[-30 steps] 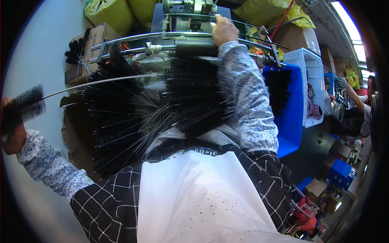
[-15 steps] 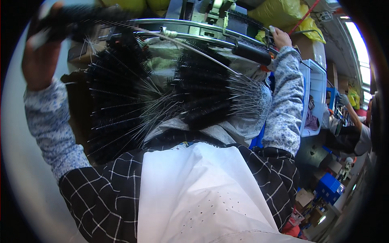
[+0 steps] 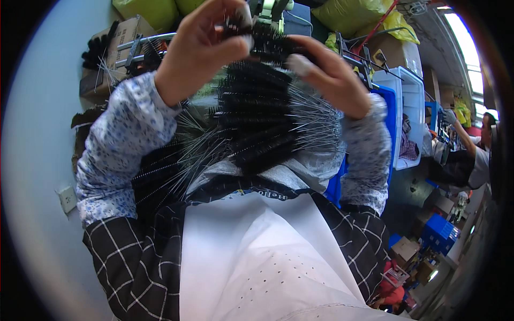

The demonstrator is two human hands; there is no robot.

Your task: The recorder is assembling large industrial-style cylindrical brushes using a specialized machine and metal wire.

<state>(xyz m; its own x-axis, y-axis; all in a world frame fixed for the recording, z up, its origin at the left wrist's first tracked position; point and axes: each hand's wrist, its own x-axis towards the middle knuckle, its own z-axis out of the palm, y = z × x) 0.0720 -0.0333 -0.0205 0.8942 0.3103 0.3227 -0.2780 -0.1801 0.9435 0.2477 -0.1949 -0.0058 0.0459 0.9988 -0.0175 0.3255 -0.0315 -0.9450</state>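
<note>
A black wire-stemmed bristle brush (image 3: 266, 44) stretches between my hands above my lap, blurred by motion. My left hand (image 3: 199, 51) pinches its left end, with white coverings on the thumb and a fingertip. The right end lies between the thumb and fingers of my right hand (image 3: 336, 72). Below them, a bundle of black brushes (image 3: 257, 117) rests on grey-white sheeting over my lap, its bare wire stems fanning to the right. More black brushes (image 3: 155, 179) lie to the left, partly hidden by my left sleeve.
Metal rails (image 3: 155, 40) and a machine (image 3: 274, 12) stand ahead. A carton (image 3: 128, 40) with black brushes is at far left. Yellow bags (image 3: 350, 18), a pale blue bin (image 3: 409, 85) and a blue crate (image 3: 384, 107) stand to the right. Another person (image 3: 471, 155) works farther right.
My left hand has come in from the far left with a brush. My right hand has left the machine's right side and moved inward to the brush. The long bare rod across the front no longer shows.
</note>
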